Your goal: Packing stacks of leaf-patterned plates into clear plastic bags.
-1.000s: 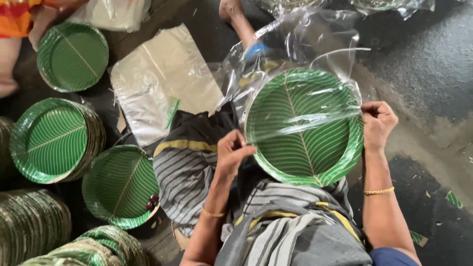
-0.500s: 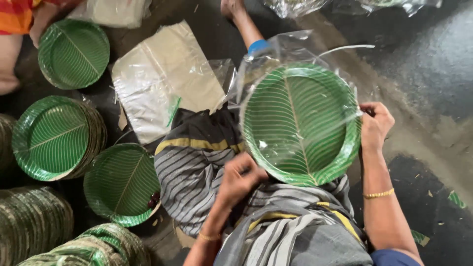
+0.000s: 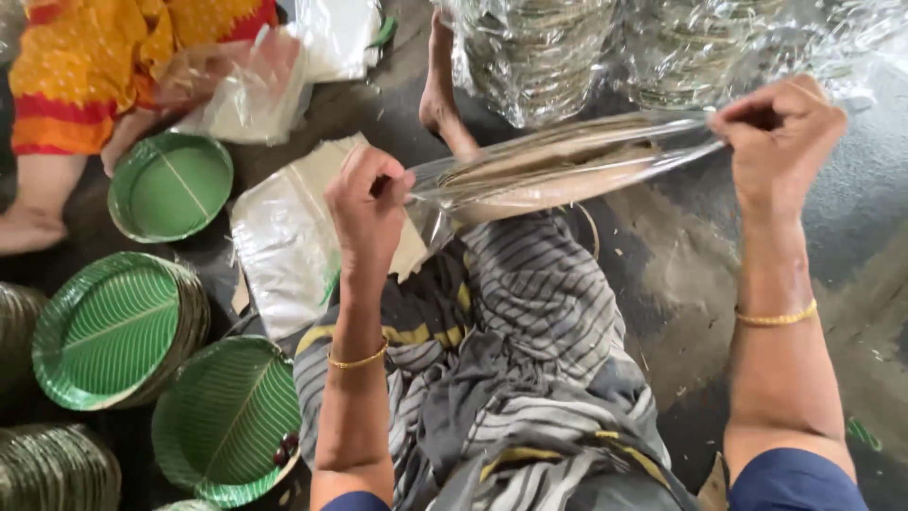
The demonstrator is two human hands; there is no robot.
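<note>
— What are my hands doing?

— My left hand (image 3: 367, 203) is a closed fist, pinching one end of the clear plastic bag (image 3: 530, 180). My right hand (image 3: 780, 132) is a fist too, gripping the other end. The bag hangs stretched between them, above my lap.

— And the plates?

— A stack of plates (image 3: 558, 170) sits inside the bag, seen edge-on and nearly level, between my two hands.

— What lies around?

— A pile of green plates (image 3: 109, 326) at my left, another green plate (image 3: 227, 416) just beside it, flat plastic bags (image 3: 284, 237) on the floor (image 3: 690, 274), wrapped stacks (image 3: 567, 47) beyond.
</note>
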